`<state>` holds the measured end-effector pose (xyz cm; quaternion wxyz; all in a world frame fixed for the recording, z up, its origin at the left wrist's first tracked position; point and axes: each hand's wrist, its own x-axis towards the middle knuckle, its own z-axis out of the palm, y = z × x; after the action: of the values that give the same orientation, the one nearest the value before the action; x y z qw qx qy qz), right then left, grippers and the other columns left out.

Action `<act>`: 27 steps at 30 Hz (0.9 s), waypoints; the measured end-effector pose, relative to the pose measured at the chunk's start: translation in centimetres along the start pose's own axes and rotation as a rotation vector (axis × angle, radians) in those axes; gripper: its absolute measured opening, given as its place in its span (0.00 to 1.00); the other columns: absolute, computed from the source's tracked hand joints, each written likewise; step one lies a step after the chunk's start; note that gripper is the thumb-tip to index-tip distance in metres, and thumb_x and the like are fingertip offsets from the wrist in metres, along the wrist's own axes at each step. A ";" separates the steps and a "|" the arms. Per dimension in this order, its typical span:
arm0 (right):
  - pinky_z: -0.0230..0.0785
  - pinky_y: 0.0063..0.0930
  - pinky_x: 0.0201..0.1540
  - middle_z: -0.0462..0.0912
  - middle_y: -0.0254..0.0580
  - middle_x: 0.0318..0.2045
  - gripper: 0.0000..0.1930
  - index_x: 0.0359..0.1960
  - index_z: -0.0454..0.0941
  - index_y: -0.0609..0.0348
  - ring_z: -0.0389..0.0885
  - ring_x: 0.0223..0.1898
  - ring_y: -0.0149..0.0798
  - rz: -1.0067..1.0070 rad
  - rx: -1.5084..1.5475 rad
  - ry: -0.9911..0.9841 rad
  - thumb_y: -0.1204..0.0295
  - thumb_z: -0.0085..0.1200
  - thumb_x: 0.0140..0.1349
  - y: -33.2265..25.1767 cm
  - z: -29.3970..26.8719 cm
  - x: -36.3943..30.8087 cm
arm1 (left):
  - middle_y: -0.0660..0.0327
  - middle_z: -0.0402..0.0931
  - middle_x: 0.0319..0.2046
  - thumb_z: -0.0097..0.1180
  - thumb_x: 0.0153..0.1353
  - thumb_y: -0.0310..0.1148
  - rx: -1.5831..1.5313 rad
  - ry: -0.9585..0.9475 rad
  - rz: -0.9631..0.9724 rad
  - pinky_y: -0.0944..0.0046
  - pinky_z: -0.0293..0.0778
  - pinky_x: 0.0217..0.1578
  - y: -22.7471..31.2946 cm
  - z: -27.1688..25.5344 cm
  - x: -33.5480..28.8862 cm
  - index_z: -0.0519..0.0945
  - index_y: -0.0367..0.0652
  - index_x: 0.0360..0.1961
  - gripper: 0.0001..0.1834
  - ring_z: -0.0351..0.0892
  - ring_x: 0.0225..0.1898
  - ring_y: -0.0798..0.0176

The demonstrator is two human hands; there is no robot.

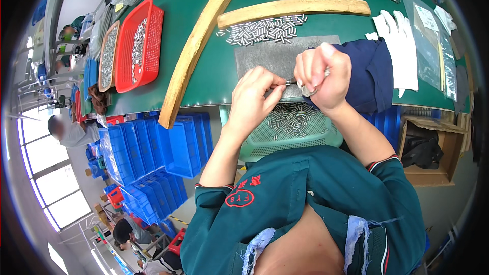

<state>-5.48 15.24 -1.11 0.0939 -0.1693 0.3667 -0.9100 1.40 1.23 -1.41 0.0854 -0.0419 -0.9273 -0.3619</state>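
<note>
My left hand (254,97) pinches a small metal pin (291,82) between thumb and fingertips. Close beside it, my right hand (326,74) is curled into a fist around something pale and mostly hidden, at the pin's other end. Both hands are above a grey mat (260,56) at the table's near edge. Beyond the mat lies a loose pile of short metal pins (267,30). Below my hands, a light green plastic basket (254,150) holds many similar pins. A dark blue cloth (374,74) lies just right of my right hand.
Two wooden strips (204,46) lie on the green table (198,89), one behind the pins. A red basket (153,46) with metal parts stands left; white gloves (402,51) and plastic bags lie right. Blue bins (183,147) and a cardboard box (433,173) flank me. People work at left.
</note>
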 end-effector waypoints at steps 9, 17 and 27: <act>0.56 0.24 0.14 0.60 0.36 0.04 0.25 0.06 0.58 0.56 0.57 0.07 0.29 0.046 0.077 0.060 0.66 0.34 0.65 0.1 -0.3 0.4 | 0.59 0.73 0.27 0.59 0.49 0.28 -0.010 -0.386 0.127 0.62 0.70 0.36 0.9 -2.5 -0.1 0.78 0.40 0.29 0.06 0.74 0.32 0.60; 0.56 0.24 0.14 0.58 0.35 0.05 0.25 0.07 0.57 0.55 0.56 0.07 0.29 0.104 0.127 0.091 0.63 0.33 0.65 -0.2 0.0 0.5 | 0.57 0.74 0.42 0.58 0.52 0.34 0.301 0.130 0.180 0.61 0.69 0.47 -2.1 -1.3 6.0 0.77 0.44 0.43 0.16 0.72 0.47 0.55; 0.57 0.25 0.15 0.57 0.35 0.05 0.25 0.07 0.57 0.55 0.55 0.07 0.29 0.116 0.118 0.129 0.62 0.33 0.64 -0.1 -0.3 0.6 | 0.62 0.76 0.38 0.60 0.49 0.33 0.239 0.084 0.224 0.60 0.70 0.46 -2.8 0.2 6.8 0.80 0.44 0.34 0.10 0.73 0.44 0.58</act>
<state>-6.16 15.37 -1.12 0.1324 -0.0832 0.3271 -0.9320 -5.64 -0.56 -2.10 0.1685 -0.1195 -0.9489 -0.2387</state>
